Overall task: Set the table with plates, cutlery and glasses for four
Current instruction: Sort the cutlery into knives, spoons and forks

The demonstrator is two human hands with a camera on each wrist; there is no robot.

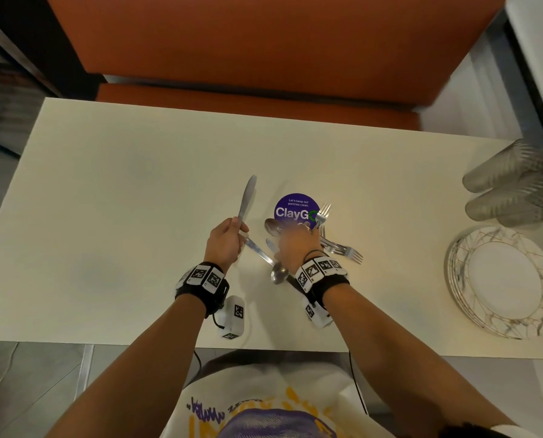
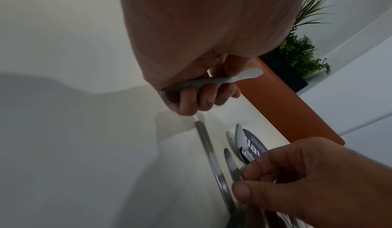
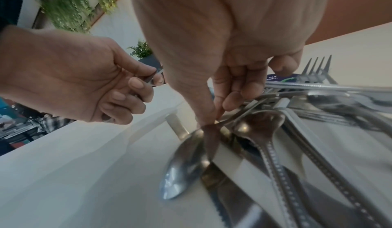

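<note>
A: Surface first. Cream worktop (image 1: 112, 191), matte. Orange bench seat (image 1: 264, 58) along its far edge. Grey tiled floor on the near side.

B: Room detail from the wrists only: the left wrist view shows a potted green plant (image 2: 301, 53) on a white ledge; the right wrist view shows hanging greenery (image 3: 70, 5) on a wall. The head view catches neither.

A: Task items. Stack of marbled plates (image 1: 504, 279) at the right end of the worktop, clear ribbed glasses (image 1: 513, 184) lying just beyond them. Cutlery pile (image 1: 308, 245) mid-worktop, partly over a round purple sticker (image 1: 295, 210).

B: Left hand (image 1: 224, 245): fingers (image 2: 203, 97) curled round the handle of a knife (image 1: 247, 197), blade pointing away from the person, lifted off the surface. It sits just left of the pile.

A: Right hand (image 1: 295, 245) is down on the pile. Blurred from the head view. The right wrist view shows its thumb and forefinger pinching a thin metal handle at the neck of a spoon (image 3: 184, 161); which piece the handle belongs to, I cannot tell.

B: Forks (image 1: 343, 248) fan out to the right of that hand, one tine-up at the sticker's edge. A second knife (image 2: 232, 166) lies flat, serrated edge visible from the left wrist view, just beside the right fingers.

A: Both wrists carry black bands with tag markers.
</note>
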